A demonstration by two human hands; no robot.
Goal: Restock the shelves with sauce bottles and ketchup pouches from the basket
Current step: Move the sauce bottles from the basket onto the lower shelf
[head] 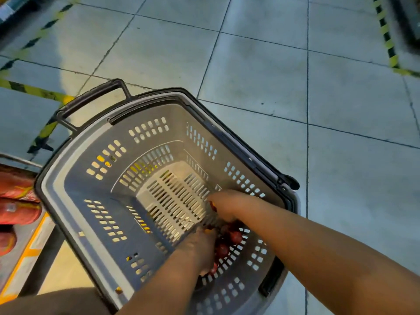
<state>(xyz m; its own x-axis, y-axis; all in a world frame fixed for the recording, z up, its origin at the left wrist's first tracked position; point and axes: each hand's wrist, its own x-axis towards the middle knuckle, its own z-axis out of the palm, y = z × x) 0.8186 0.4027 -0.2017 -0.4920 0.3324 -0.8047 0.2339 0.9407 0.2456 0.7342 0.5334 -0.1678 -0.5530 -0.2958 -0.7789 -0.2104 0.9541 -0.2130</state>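
Both hands (223, 206) perhaps grasping pouches (235, 237).

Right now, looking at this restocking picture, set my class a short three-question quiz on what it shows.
1. True or false: both hands reach into the basket.
2. What colour are the items under the hands? A green, B red, C white.
3. Fill in: the basket's bottom is mostly ____.

Key: 1 true, the left hand and right hand are both inside. 2 B. 3 bare.
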